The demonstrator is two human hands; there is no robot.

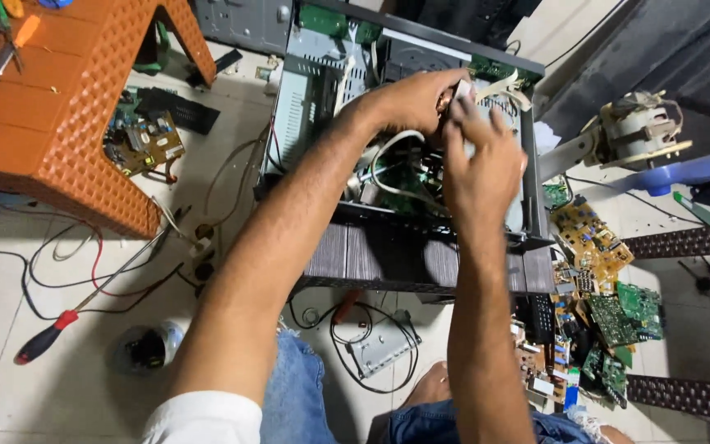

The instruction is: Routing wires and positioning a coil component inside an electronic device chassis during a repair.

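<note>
An opened black electronics chassis (pixel 421 263) stands on the tiled floor with boards and white cables (pixel 388 177) showing inside. My left hand (pixel 408 99) reaches over its far right part and pinches a small pale part (pixel 463 89) near the back wall. My right hand (pixel 482 160) is just below and beside it, fingers curled up against the same small part and a flat ribbon cable (pixel 499 82). Both hands are over the open interior. What the fingertips grip is partly hidden and blurred.
An orange plastic stool (pixel 51 107) stands at left. A red-handled screwdriver (pixel 47 337) lies on the floor among loose wires. Several green and yellow circuit boards (pixel 597 279) are piled at right. A small motor unit (pixel 638 131) sits on a blue seat. A metal bracket (pixel 384 345) lies near my knees.
</note>
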